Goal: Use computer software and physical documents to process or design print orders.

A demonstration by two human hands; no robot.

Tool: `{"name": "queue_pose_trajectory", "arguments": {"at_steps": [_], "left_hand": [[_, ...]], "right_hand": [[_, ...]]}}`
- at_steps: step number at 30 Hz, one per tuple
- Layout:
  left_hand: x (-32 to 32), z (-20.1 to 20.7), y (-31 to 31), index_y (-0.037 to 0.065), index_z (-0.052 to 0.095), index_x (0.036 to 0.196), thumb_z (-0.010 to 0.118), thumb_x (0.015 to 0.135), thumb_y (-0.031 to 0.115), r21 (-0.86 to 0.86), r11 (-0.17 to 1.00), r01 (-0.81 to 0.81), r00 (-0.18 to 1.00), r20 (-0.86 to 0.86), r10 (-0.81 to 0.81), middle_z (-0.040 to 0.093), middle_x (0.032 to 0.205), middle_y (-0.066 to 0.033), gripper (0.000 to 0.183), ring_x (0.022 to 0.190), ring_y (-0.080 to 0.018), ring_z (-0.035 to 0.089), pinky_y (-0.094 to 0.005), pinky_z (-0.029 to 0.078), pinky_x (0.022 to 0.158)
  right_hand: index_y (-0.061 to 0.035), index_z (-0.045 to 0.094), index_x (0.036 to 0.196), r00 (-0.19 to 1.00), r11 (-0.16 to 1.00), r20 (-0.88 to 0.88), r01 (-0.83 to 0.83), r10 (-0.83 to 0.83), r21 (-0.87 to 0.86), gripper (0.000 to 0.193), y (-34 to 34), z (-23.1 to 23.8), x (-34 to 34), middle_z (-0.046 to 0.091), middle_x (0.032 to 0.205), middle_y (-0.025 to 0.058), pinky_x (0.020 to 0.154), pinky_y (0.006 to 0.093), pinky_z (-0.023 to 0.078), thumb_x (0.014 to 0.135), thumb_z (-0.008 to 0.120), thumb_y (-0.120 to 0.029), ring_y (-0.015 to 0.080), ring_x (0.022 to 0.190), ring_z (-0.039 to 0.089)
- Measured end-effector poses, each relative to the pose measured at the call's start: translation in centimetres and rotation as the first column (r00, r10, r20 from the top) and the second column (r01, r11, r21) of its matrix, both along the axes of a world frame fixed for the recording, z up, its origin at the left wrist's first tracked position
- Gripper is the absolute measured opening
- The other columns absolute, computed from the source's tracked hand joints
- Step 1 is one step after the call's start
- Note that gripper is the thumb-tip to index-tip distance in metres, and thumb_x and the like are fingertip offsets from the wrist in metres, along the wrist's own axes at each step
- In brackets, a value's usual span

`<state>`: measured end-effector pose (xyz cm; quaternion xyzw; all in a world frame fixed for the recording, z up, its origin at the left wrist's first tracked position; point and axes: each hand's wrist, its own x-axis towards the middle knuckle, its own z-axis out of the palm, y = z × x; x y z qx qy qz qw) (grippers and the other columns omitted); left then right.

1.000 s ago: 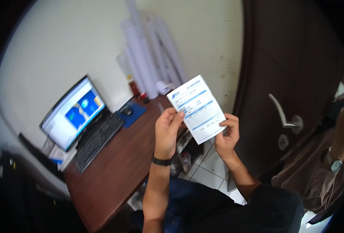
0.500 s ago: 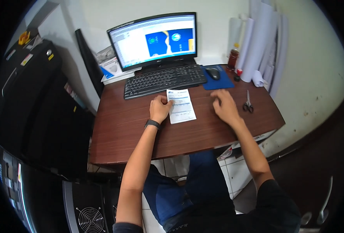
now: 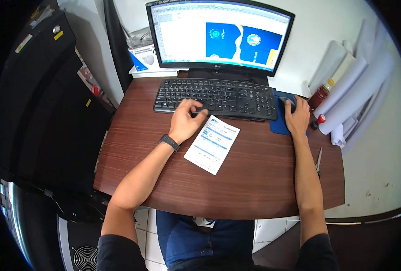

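My left hand (image 3: 186,122) hovers at the front edge of a black keyboard (image 3: 250,100), its fingers bent and apart from the thumb, holding nothing. A dark watch (image 3: 169,142) is on that wrist. Over on the blue mouse pad (image 3: 279,126), my right hand (image 3: 299,118) is wrapped over a computer mouse (image 3: 287,102), which it mostly covers. A printed paper slip (image 3: 212,145) with blue bands lies flat and slanted on the brown desk, just right of my left hand. Neither hand touches it.
Behind the keyboard stands a monitor (image 3: 221,40) displaying a blue design. To the right are a bottle of reddish liquid (image 3: 319,95), a small red-topped bottle (image 3: 318,121), rolled paper sheets (image 3: 352,90) and scissors (image 3: 319,160), partly hidden by my forearm. A black cabinet (image 3: 47,104) borders the left side.
My left hand has let go of the paper slip and moved to the keyboard's edge. The slip now lies more slanted. My right hand has gone from the bare desk onto the mouse.
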<state>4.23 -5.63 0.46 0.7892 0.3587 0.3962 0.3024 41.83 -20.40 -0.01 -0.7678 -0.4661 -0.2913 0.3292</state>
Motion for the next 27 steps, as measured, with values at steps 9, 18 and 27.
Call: {"name": "queue_pose_trajectory", "arguments": {"at_steps": [9, 18, 27], "left_hand": [[-0.2, -0.3, -0.5, 0.006, 0.08, 0.108, 0.081, 0.088, 0.023, 0.192, 0.928, 0.32, 0.915, -0.316, -0.251, 0.062, 0.091, -0.0057, 0.026, 0.077, -0.0186, 0.059, -0.034, 0.051, 0.067], [-1.8, 0.6, 2.6, 0.003, 0.073, 0.1, 0.074, 0.089, 0.017, 0.341, 0.919, -0.198, 0.98, 0.103, 0.172, 0.063, 0.094, -0.0118, 0.018, 0.087, -0.0304, 0.062, -0.0406, 0.05, 0.077], [-3.4, -1.5, 5.9, 0.005, 0.065, 0.117, 0.072, 0.089, 0.023, 0.406, 0.847, -0.342, 0.93, 0.018, 0.367, 0.062, 0.122, -0.0114, 0.034, 0.117, -0.0323, 0.056, -0.0459, 0.036, 0.104]], "right_hand": [[-0.004, 0.064, 0.127, 0.988, 0.99, -0.139, -0.082, 0.066, -0.115, 0.048, 0.6, 0.5, -0.7, 0.061, 0.123, 0.0192, 0.097, 0.0471, 0.05, 0.089, 0.07, -0.033, 0.0392, 0.114, 0.06], [-0.0047, 0.063, 0.13, 0.986, 0.977, -0.071, -0.159, 0.15, -0.14, 0.05, 0.5, -0.2, -0.1, 0.059, 0.13, 0.02, 0.098, 0.0484, 0.051, 0.084, 0.072, -0.021, 0.0407, 0.117, 0.06], [-0.0051, 0.066, 0.128, 0.978, 0.975, -0.1, -0.195, 0.184, -0.111, 0.045, 0.2, -0.7, -0.3, 0.059, 0.13, 0.0199, 0.102, 0.0466, 0.048, 0.084, 0.07, -0.013, 0.0396, 0.12, 0.058]]}}
